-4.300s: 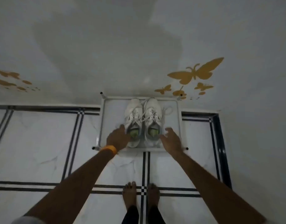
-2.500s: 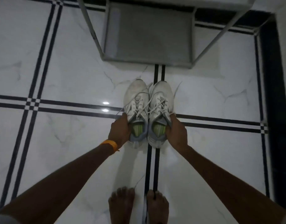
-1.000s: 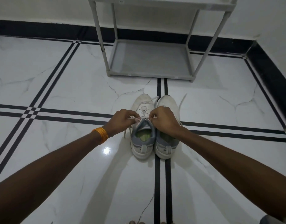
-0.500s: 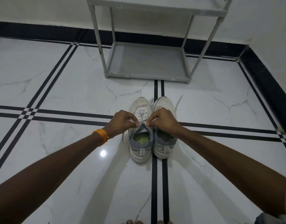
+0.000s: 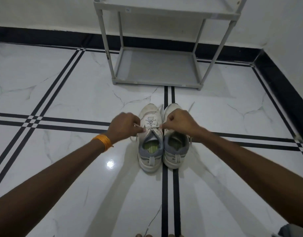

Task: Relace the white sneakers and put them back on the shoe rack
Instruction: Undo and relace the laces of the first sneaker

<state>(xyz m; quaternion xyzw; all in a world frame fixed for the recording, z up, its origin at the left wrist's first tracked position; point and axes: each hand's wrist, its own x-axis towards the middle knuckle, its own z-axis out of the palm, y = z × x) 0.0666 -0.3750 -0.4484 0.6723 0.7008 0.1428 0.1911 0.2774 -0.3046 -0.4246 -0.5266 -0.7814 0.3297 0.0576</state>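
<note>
Since half a second back both hands have drawn apart, so I read the lace as being pulled loose: relacing barely begun. Near me, left hand [image 5: 126, 126] and right hand [image 5: 178, 122] each pinch a lace end [image 5: 138, 126] over the left sneaker [image 5: 150, 151]; right sneaker [image 5: 176, 151] sits touching it. Both stand on glossy white marble floor [image 5: 70, 100] with black stripes. Beyond, the grey shoe rack [image 5: 156, 69] stands against the wall, its lower shelf bare.

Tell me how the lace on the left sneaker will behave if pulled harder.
Probably limp: a slack loop of the lace droops beside the left sneaker. On the glossy floor, the sneaker may slide, as neither hand pins it.
</note>
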